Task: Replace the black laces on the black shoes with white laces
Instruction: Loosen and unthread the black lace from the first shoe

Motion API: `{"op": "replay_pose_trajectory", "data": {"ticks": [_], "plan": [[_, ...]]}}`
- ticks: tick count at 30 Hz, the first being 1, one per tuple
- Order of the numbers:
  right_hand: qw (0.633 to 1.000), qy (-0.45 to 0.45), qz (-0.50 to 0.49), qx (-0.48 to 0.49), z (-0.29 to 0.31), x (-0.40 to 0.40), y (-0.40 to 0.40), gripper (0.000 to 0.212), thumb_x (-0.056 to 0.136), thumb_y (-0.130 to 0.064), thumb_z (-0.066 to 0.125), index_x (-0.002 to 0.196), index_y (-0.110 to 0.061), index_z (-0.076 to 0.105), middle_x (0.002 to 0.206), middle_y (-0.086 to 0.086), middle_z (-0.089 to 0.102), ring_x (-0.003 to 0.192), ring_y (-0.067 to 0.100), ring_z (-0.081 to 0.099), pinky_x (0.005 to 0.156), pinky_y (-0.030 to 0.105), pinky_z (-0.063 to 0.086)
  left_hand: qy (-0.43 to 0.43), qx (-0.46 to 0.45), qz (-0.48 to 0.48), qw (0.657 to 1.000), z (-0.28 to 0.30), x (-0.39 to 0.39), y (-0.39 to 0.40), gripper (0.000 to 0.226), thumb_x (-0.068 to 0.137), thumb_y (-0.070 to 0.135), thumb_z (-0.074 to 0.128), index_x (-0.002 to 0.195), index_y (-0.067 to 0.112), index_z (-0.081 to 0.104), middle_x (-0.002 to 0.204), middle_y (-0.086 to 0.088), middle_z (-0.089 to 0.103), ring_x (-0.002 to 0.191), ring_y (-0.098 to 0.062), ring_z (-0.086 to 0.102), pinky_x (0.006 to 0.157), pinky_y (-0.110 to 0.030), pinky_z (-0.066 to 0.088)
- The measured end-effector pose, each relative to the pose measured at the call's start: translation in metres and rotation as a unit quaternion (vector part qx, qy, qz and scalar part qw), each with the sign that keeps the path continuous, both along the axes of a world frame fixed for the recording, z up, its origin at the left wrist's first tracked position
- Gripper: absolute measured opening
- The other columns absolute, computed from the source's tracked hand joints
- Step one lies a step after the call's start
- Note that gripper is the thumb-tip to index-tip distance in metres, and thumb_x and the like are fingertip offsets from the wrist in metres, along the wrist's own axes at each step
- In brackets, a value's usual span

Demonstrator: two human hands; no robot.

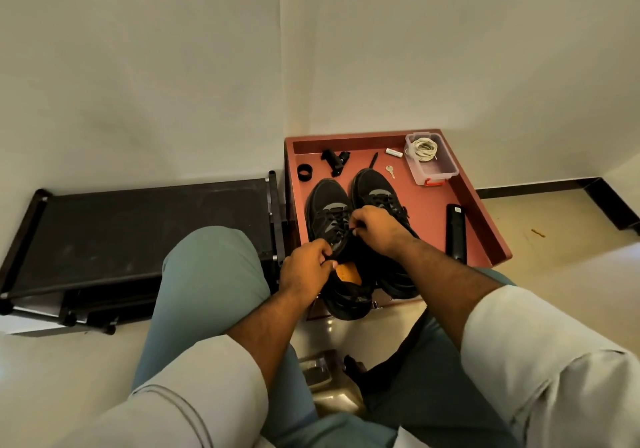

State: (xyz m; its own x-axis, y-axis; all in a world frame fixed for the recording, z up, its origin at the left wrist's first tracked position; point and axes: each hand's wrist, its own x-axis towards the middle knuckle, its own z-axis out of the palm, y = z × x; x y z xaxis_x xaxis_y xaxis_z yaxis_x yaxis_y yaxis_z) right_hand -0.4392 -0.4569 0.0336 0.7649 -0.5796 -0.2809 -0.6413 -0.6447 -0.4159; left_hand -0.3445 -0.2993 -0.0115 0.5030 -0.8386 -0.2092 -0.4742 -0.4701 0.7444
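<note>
Two black shoes stand side by side on a red tray table (429, 219), toes pointing away from me. The left shoe (329, 212) has black laces and an orange insole showing at its opening. The right shoe (375, 187) is laced in black too. My left hand (306, 269) pinches a black lace at the left shoe's collar. My right hand (375, 227) pinches another black lace end above the left shoe's upper eyelets. White laces (425, 148) lie coiled in a clear plastic box (437, 168) at the tray's far right corner.
On the tray lie a key (390, 171), a small white tube (394, 152), a black ring (305, 171), a black clip-like part (334, 160) and a black remote (455, 232). A low black shoe rack (138, 225) stands to the left. My knees are below.
</note>
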Motion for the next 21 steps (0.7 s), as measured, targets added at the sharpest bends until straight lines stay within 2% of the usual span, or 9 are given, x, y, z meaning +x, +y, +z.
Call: {"op": "replay_pose_trajectory", "data": {"ticks": [2,4,8,10,13,15,18,20,21], "plan": [[0.999,-0.021,-0.027,-0.004,0.002,-0.005,0.006,0.012,0.092,-0.007,0.051,0.095,-0.015,0.06,0.102,0.007,0.064,0.094,0.025,0.06,0.084,0.041,0.05,0.017,-0.015,0.034,0.999,0.003,0.0,-0.001,0.01,0.084,0.022,0.071,0.087,0.027,0.062,0.076,0.01,0.058,0.079,-0.016,0.061,0.076,-0.039,0.055],[0.997,-0.047,-0.052,-0.012,0.001,-0.01,0.012,0.01,0.094,-0.01,0.048,0.096,-0.017,0.055,0.1,0.007,0.064,0.089,0.027,0.06,0.08,0.044,0.051,0.032,-0.033,0.059,0.997,0.009,0.0,-0.002,0.011,0.085,0.019,0.07,0.082,0.027,0.063,0.075,0.01,0.061,0.076,-0.012,0.061,0.075,-0.037,0.055],[0.991,-0.083,-0.097,-0.026,-0.002,-0.021,0.021,0.01,0.096,-0.011,0.046,0.1,-0.015,0.055,0.098,0.008,0.065,0.087,0.027,0.06,0.076,0.039,0.05,0.063,-0.065,0.099,0.991,0.017,0.006,0.0,0.019,0.084,0.019,0.073,0.071,0.03,0.065,0.069,0.011,0.065,0.066,-0.009,0.062,0.07,-0.035,0.057],[0.989,-0.089,-0.114,-0.034,-0.002,-0.025,0.023,0.012,0.096,-0.011,0.046,0.101,-0.014,0.056,0.098,0.008,0.065,0.087,0.026,0.06,0.076,0.037,0.049,0.059,-0.074,0.123,0.988,0.019,0.011,0.001,0.015,0.084,0.019,0.074,0.072,0.025,0.068,0.07,0.011,0.066,0.068,-0.007,0.063,0.07,-0.026,0.054],[0.985,-0.097,-0.133,-0.044,0.0,-0.032,0.021,0.013,0.095,-0.009,0.045,0.101,-0.013,0.057,0.097,0.009,0.065,0.088,0.029,0.06,0.077,0.042,0.05,0.053,-0.086,0.17,0.98,0.025,0.018,0.003,0.012,0.086,0.017,0.073,0.075,0.015,0.069,0.067,0.008,0.064,0.064,-0.004,0.057,0.06,-0.013,0.043],[0.981,-0.113,-0.153,-0.044,0.0,-0.038,0.017,0.014,0.095,-0.008,0.046,0.101,-0.013,0.057,0.095,0.007,0.064,0.086,0.027,0.059,0.077,0.042,0.05,0.071,-0.099,0.208,0.971,0.025,0.023,0.005,0.014,0.087,0.017,0.071,0.075,0.011,0.068,0.066,0.0,0.064,0.063,-0.014,0.059,0.062,-0.023,0.05],[0.964,-0.155,-0.21,-0.051,0.003,-0.047,0.011,0.016,0.095,-0.005,0.047,0.103,-0.011,0.059,0.09,0.002,0.061,0.081,0.02,0.057,0.068,0.029,0.045,0.129,-0.118,0.282,0.943,0.021,0.03,0.008,0.019,0.09,0.018,0.067,0.072,0.015,0.063,0.059,-0.001,0.057,0.057,-0.022,0.056,0.06,-0.038,0.053],[0.939,-0.197,-0.277,-0.049,0.003,-0.055,0.003,0.015,0.095,-0.004,0.049,0.103,-0.01,0.061,0.091,0.004,0.062,0.08,0.019,0.058,0.065,0.025,0.045,0.155,-0.141,0.332,0.92,0.022,0.034,0.009,0.02,0.094,0.017,0.062,0.074,0.016,0.059,0.06,-0.001,0.054,0.056,-0.022,0.053,0.052,-0.034,0.049],[0.919,-0.226,-0.319,-0.04,0.004,-0.059,-0.001,0.015,0.095,-0.004,0.05,0.104,-0.01,0.061,0.094,0.006,0.063,0.08,0.02,0.061,0.065,0.027,0.049,0.157,-0.158,0.36,0.906,0.026,0.034,0.01,0.02,0.095,0.016,0.06,0.075,0.017,0.057,0.063,-0.001,0.054,0.056,-0.021,0.052,0.049,-0.03,0.046]]}}
